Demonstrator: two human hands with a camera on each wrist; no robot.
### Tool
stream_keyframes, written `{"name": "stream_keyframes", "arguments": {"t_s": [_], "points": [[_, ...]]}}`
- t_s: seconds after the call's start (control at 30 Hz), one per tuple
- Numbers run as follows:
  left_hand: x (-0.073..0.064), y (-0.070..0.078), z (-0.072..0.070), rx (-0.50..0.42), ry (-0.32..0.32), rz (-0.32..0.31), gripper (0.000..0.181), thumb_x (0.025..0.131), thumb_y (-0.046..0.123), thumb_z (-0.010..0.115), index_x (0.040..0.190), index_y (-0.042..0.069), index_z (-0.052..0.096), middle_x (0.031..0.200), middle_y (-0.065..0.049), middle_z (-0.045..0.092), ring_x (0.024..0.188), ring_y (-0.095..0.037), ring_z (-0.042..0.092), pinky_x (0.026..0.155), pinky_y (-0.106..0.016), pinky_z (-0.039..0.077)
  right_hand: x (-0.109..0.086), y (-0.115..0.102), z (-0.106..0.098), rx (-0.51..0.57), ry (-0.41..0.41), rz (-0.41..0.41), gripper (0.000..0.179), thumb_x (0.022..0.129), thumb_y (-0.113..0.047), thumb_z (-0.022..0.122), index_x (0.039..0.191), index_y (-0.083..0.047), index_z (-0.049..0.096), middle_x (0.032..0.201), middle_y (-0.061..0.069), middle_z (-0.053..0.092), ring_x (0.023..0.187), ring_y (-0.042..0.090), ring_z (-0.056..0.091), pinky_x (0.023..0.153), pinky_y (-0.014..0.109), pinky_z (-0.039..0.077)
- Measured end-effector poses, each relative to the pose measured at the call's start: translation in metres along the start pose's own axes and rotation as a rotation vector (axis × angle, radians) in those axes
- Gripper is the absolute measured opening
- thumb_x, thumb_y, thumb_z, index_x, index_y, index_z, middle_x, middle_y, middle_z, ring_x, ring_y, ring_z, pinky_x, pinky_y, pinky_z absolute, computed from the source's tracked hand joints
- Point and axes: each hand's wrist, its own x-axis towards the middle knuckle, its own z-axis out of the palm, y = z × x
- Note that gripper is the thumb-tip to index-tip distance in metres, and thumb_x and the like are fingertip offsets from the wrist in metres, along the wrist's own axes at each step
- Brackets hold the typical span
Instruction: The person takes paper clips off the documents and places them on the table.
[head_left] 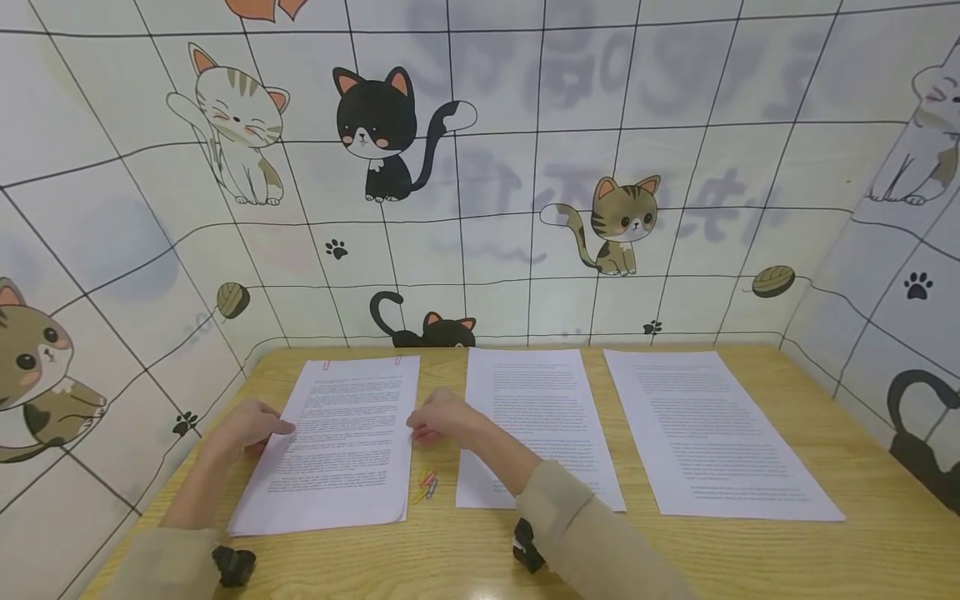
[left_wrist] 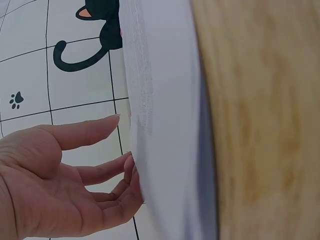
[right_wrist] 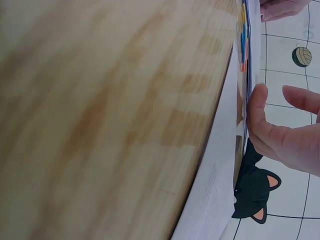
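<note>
White documents (head_left: 337,425), three; hands (head_left: 444,417), two

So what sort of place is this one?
Probably a small screened-off desk space: a wooden table with printed pages and paper clips on it, and a cat-print backdrop behind it and along both sides.

Print (head_left: 330,471) on left stack (head_left: 333,433), middle sheet (head_left: 536,417), right sheet (head_left: 716,433): too small | wall (head_left: 495,287): faint characters (head_left: 723,204), unreadable

Office-like desk space, wooden tabletop (head_left: 337,562), printed pages (head_left: 337,437), cat-patterned backdrop (head_left: 495,287) around three sides
</note>
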Motion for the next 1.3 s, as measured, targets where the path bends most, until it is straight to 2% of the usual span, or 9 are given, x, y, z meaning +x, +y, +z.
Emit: {"name": "stream_keyframes", "arguments": {"t_s": [0.2, 0.43, 0.67, 0.8, 0.9, 1.1, 1.3], "points": [[-0.002, 0.002, 0.000, 0.004, 0.008, -0.008, 0.042, 0.089, 0.009, 0.069, 0.115, -0.022, 0.057, 0.081, -0.012, 0.052, 0.068, -0.021, 0.047, 0.064, -0.033, 0.040, 0.004, 0.001, 0.004, 0.000, 0.005, -0.001, 0.006, 0.090, 0.001, 0.070, 0.088, 0.006, 0.068, 0.082, 0.015, 0.068, 0.068, 0.018, 0.066, 0.074, 0.031, 0.060], [-0.001, 0.004, -0.003, 0.000, 0.022, -0.027, 0.051, 0.090, 0.011, 0.070, 0.123, -0.021, 0.048, 0.100, -0.023, 0.053, 0.083, -0.028, 0.052, 0.069, -0.033, 0.044, 0.000, -0.003, 0.005, -0.019, 0.028, 0.015, 0.010, 0.091, -0.002, 0.070, 0.096, 0.006, 0.069, 0.088, 0.011, 0.064, 0.079, 0.023, 0.070, 0.077, 0.033, 0.059], [0.002, 0.000, -0.004, -0.007, 0.005, -0.030, 0.050, 0.090, 0.007, 0.070, 0.123, -0.025, 0.050, 0.094, -0.019, 0.055, 0.074, -0.022, 0.052, 0.066, -0.031, 0.043, 0.000, -0.006, 0.003, 0.040, 0.011, 0.032, 0.010, 0.092, 0.000, 0.067, 0.100, 0.008, 0.066, 0.091, 0.016, 0.065, 0.071, 0.021, 0.066, 0.080, 0.036, 0.059], [0.000, -0.002, -0.004, -0.014, -0.010, 0.001, 0.044, 0.088, 0.005, 0.069, 0.118, -0.025, 0.055, 0.081, -0.009, 0.060, 0.066, -0.017, 0.052, 0.061, -0.028, 0.040, 0.001, -0.005, 0.003, 0.042, 0.022, 0.051, 0.015, 0.091, 0.001, 0.069, 0.103, 0.008, 0.061, 0.088, 0.017, 0.066, 0.067, 0.019, 0.065, 0.076, 0.033, 0.060], [-0.001, -0.001, -0.003, -0.051, -0.029, 0.024, 0.041, 0.089, 0.002, 0.067, 0.118, -0.025, 0.054, 0.077, -0.005, 0.063, 0.064, -0.014, 0.055, 0.059, -0.026, 0.043, 0.002, -0.005, 0.003, 0.018, 0.030, 0.061, 0.016, 0.091, -0.001, 0.070, 0.103, 0.007, 0.063, 0.085, 0.015, 0.067, 0.067, 0.019, 0.065, 0.074, 0.032, 0.059], [-0.003, 0.000, -0.002, -0.096, -0.047, 0.029, 0.040, 0.092, -0.003, 0.063, 0.122, -0.024, 0.049, 0.087, -0.012, 0.066, 0.072, -0.018, 0.064, 0.064, -0.031, 0.053, 0.005, -0.004, 0.002, -0.017, 0.017, 0.065, 0.007, 0.090, -0.005, 0.072, 0.090, 0.002, 0.070, 0.083, 0.013, 0.069, 0.067, 0.017, 0.063, 0.070, 0.028, 0.058], [-0.001, -0.007, -0.003, -0.085, -0.027, 0.053, 0.044, 0.095, 0.000, 0.059, 0.130, -0.020, 0.042, 0.091, -0.016, 0.065, 0.072, -0.019, 0.063, 0.064, -0.030, 0.052, 0.007, -0.003, 0.002, 0.008, 0.001, 0.061, 0.011, 0.091, -0.005, 0.072, 0.099, 0.001, 0.069, 0.089, 0.012, 0.068, 0.069, 0.017, 0.062, 0.071, 0.029, 0.058]]}}
